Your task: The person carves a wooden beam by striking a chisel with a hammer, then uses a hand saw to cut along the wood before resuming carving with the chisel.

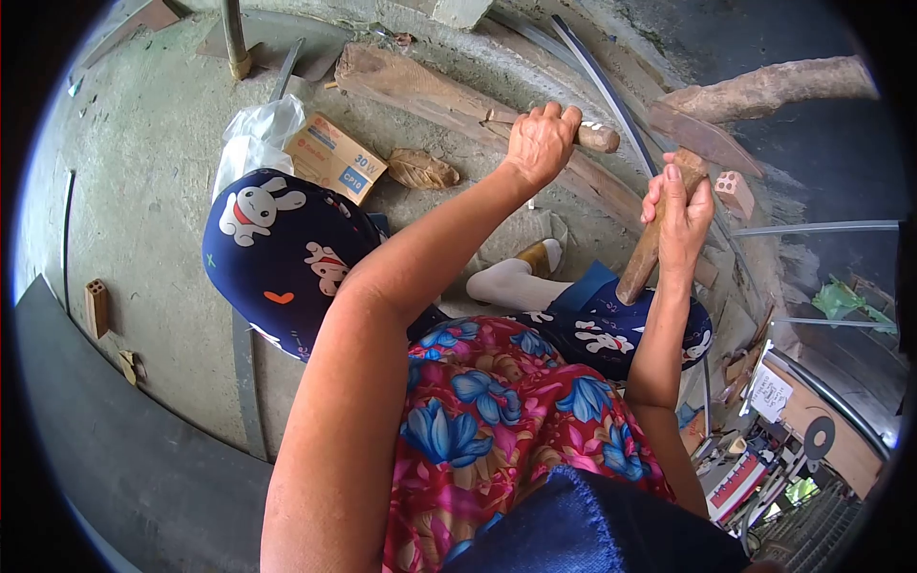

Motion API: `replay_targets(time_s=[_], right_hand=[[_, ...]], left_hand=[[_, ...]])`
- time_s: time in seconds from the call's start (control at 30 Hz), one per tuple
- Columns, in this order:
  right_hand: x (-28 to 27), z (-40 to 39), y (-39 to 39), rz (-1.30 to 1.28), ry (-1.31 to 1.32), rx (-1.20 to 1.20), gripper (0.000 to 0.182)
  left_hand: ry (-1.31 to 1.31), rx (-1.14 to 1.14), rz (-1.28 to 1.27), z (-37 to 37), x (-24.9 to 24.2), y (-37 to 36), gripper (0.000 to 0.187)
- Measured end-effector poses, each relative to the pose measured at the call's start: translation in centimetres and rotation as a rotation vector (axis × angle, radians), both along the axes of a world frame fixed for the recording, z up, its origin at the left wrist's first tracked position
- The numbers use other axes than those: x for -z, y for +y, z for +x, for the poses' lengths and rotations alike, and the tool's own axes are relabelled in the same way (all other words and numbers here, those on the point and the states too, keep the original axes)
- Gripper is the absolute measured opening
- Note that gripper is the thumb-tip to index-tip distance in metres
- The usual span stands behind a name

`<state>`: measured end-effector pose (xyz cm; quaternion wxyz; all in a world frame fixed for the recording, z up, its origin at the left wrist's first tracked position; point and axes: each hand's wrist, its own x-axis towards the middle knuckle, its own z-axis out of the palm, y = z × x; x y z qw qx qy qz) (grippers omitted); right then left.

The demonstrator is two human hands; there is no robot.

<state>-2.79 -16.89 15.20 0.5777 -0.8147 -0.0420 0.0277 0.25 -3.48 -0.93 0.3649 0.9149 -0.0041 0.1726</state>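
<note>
My left hand (pixel 543 143) is closed round a wooden handle (pixel 599 138), whose rounded butt points right. The tool's working end is mostly hidden by my fist, just above a long, rough wooden plank (pixel 411 81) on the floor. My right hand (pixel 683 215) grips a hammer by its wooden shaft (pixel 640 263), thumb laid along it. The hammer's long, dark, rusty head (pixel 705 138) is raised to the right of the left hand, apart from the handle's butt.
A cardboard box (pixel 334 158), a plastic bag (pixel 258 134) and a dry leaf (pixel 423 169) lie by my left knee. A branch (pixel 774 88) and a brick (pixel 734 194) are at right, near metal strips (pixel 602 81). Another brick (pixel 96 307) stands far left.
</note>
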Motion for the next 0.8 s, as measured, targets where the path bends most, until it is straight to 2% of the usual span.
replay_targets(time_s=[0.1, 0.17, 0.27, 0.33, 0.4, 0.5, 0.6, 0.7, 0.73, 0.8], right_hand=[[-0.4, -0.3, -0.1, 0.09, -0.114, 0.091, 0.022], [-0.1, -0.3, -0.5, 0.164, -0.195, 0.136, 0.021], [1.8, -0.6, -1.1, 0.126, -0.147, 0.16, 0.02], [3.2, -0.2, -1.5, -0.089, 0.129, 0.097, 0.021], [3.4, -0.7, -1.2, 0.07, 0.244, 0.127, 0.021], [3.3, -0.4, -1.5, 0.042, 0.079, 0.128, 0.021], [2.1, -0.6, -1.1, 0.131, -0.133, 0.142, 0.021], [3.9, -0.7, -0.6, 0.176, -0.202, 0.14, 0.022], [4.6, -0.7, -0.7, 0.028, -0.106, 0.115, 0.021], [4.7, -0.3, -0.8, -0.066, 0.079, 0.08, 0.02]], left_hand=[[0.023, 0.019, -0.021, 0.4, 0.2, -0.1, 0.025], [0.053, 0.035, -0.029, 0.7, 0.3, -0.1, 0.026], [0.071, 0.044, -0.031, 0.8, -0.2, -0.2, 0.029], [0.075, 0.039, -0.023, 0.8, -0.2, -0.3, 0.029], [0.071, 0.032, -0.01, 0.8, -0.5, -0.3, 0.03], [0.076, 0.044, -0.019, 0.8, -0.4, -0.2, 0.028], [0.082, 0.045, -0.004, 0.9, -0.6, -0.2, 0.028], [0.083, 0.046, -0.009, 0.9, -0.7, -0.1, 0.027], [0.094, 0.049, -0.004, 0.8, -0.6, -0.3, 0.027], [0.109, 0.049, 0.004, 1.0, -0.5, -0.5, 0.026]])
